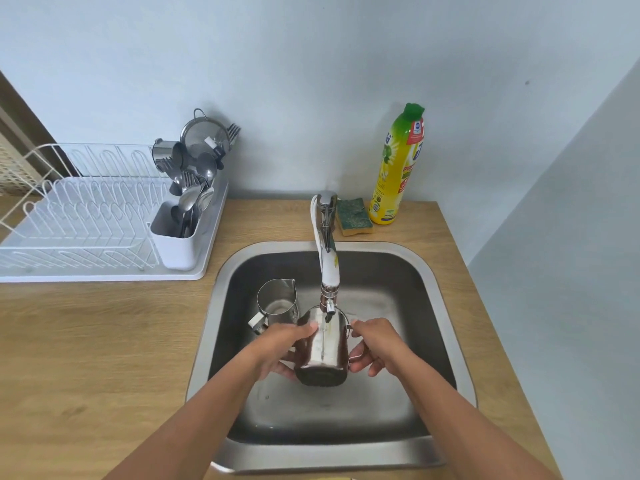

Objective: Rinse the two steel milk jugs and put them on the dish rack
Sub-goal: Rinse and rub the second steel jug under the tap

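Observation:
Over the steel sink (446,306), a steel milk jug (323,355) is tilted under the tap (327,258), and a thin stream of water runs into it. My left hand (280,348) grips the jug's left side. My right hand (375,344) holds its handle on the right. The second steel milk jug (277,301) stands upright in the sink, just left of the tap's spout, its handle pointing toward the front left. The white dish rack (86,223) sits on the counter to the left.
A white cutlery holder (176,237) with spoons, forks and a strainer fills the rack's right end. A green-and-yellow sponge (353,216) and a yellow dish soap bottle (398,168) stand behind the sink. Wooden counter (104,341) surrounds the sink.

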Available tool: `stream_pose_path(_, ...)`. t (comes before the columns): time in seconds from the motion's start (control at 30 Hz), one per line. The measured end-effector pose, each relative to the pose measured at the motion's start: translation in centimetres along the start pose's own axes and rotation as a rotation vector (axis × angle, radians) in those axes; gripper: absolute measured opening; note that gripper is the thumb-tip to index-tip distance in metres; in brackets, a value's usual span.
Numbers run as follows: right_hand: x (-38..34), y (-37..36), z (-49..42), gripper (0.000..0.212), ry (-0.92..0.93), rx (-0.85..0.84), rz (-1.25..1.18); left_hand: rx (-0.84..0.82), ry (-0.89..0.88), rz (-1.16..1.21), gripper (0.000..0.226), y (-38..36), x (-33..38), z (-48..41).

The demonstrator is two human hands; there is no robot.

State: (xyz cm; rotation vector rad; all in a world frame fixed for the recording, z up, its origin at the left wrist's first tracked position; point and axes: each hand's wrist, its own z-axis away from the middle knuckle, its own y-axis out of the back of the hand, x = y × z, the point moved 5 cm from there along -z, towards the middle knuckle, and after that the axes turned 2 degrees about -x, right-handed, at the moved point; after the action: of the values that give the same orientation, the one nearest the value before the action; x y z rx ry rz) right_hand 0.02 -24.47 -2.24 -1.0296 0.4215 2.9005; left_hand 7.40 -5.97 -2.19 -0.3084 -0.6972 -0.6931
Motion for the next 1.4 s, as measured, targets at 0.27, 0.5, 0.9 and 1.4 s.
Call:
stream_pose_path(0.27, -1.4, 1.7, 2.9, 0.023, 0.169, 0.13, 0.306, -0.144, -0.065, 0.122, 0.056, -1.2, -2.6, -1.8)
stream_pose_path(0.5, -1.8, 2.3, 4.6, 0.015, 0.314, 0.183, 0.407, -0.122, -0.166, 0.039, 0.084, -2.4, -2.0, -2.2)
stream_pose_path(0.9, -0.5, 2.0, 2.8, 0.009, 0.487, 0.144, 0.038, 0.439, -0.582, -0.334, 0.081, -1.3, 1.5, 0.4)
stream_pose_path(1.4, 0.1, -0.7, 0.3, 0.011, 0.444, -0.063, -0.322, 0.689, -0.812, -0.726, 0.087, -0.5, 2.1, 3.9)
